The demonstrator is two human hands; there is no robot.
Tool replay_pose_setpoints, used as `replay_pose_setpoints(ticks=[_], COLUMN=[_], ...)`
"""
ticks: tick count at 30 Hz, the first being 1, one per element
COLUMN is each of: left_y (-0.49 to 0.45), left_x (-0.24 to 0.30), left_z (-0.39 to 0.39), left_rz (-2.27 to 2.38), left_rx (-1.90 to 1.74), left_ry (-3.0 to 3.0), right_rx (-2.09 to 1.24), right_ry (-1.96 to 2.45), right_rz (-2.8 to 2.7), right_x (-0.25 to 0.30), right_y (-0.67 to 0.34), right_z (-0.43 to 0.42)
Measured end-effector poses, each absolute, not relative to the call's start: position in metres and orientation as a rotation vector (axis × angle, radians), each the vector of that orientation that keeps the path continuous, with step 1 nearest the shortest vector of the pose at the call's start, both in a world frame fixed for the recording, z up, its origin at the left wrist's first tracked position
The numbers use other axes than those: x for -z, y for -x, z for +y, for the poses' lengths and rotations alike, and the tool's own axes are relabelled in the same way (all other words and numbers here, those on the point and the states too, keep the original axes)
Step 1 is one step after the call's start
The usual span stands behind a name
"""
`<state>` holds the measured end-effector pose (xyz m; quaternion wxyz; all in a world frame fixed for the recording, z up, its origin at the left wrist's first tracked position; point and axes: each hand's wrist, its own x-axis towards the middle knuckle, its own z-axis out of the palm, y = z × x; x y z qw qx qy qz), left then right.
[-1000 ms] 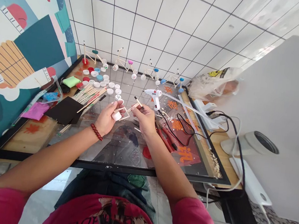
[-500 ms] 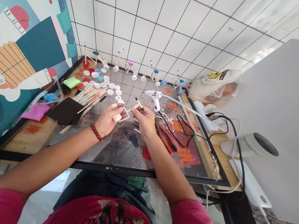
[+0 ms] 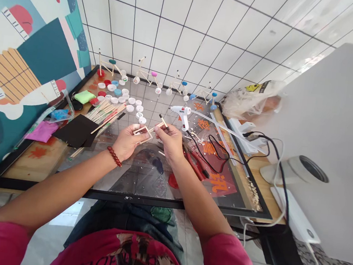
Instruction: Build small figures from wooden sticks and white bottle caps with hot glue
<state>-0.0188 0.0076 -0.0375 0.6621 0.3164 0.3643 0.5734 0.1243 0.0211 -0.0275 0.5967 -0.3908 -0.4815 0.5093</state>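
Note:
A small frame of pale wooden sticks [image 3: 145, 130] is held over the table between my two hands. My left hand [image 3: 127, 142] pinches its squarish end between thumb and fingers. My right hand [image 3: 171, 144] grips the other end, where a short crosspiece with black tips [image 3: 162, 120] sticks up past the fingertips. Fingers partly cover the joints. A white bottle cap [image 3: 142, 121] lies just beyond my left fingertips. The white glue gun [image 3: 181, 114] rests beyond my right hand, and red-handled pliers [image 3: 196, 164] lie to its right.
Several finished stick bicycles with cap wheels [image 3: 147, 77] stand along the back edge. Loose caps [image 3: 117, 92], wooden sticks [image 3: 105, 113] and black sheets [image 3: 74, 130] lie on the left. A black cable [image 3: 219, 171] loops across the right side. A grey-white cylinder [image 3: 296, 174] lies far right.
The stick frame has turned in my left hand, so its squarish outline shows more. The white cap seen in that hand before no longer shows there. My right hand has hardly moved.

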Motion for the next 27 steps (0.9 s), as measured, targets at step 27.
replay_pose_setpoints(ticks=[27], left_y=[0.042], left_x=[0.048], left_z=[0.016], left_rz=[1.42], left_rx=[-1.116], left_ry=[-1.935], right_rx=[-1.272], right_ry=[1.04], right_rz=[-1.063], right_x=[0.04], right_y=[-0.127], right_z=[0.027])
